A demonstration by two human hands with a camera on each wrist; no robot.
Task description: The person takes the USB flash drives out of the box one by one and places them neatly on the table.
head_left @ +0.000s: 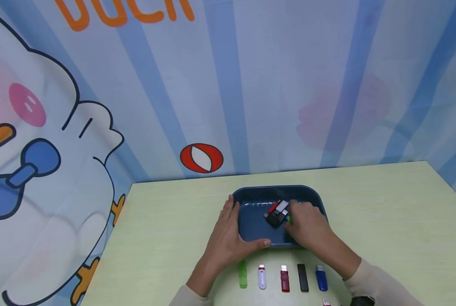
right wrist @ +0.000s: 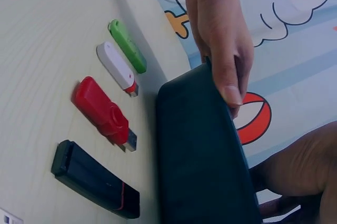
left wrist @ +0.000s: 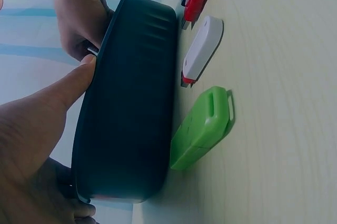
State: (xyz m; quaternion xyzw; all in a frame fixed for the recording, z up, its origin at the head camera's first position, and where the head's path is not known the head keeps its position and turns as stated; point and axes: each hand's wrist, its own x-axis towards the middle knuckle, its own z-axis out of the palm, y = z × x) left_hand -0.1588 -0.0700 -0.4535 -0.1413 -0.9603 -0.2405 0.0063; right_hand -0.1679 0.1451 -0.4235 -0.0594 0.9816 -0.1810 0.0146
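Note:
A dark blue tray [head_left: 255, 223] stands on the table. My left hand [head_left: 229, 240] steadies its near left corner, straight fingers along the left rim and thumb stretched over the near rim. Inside the tray, my right hand [head_left: 308, 223] reaches down with curled fingers and pinches a small green USB flash drive [head_left: 290, 219], mostly hidden by the hand. Beside those fingers lies a small pile of USB flash drives [head_left: 277, 216], black, red and silver-grey. The right wrist view shows the left thumb on the tray's rim [right wrist: 224, 108].
Before the tray, a row of flash drives lies on the table [head_left: 167, 225]: green [head_left: 243, 274], white [head_left: 262, 277], red [head_left: 285, 279], black [head_left: 302, 277] and blue [head_left: 321, 278]. Another [head_left: 326, 302] shows at the bottom edge. A printed backdrop [head_left: 274, 85] hangs behind.

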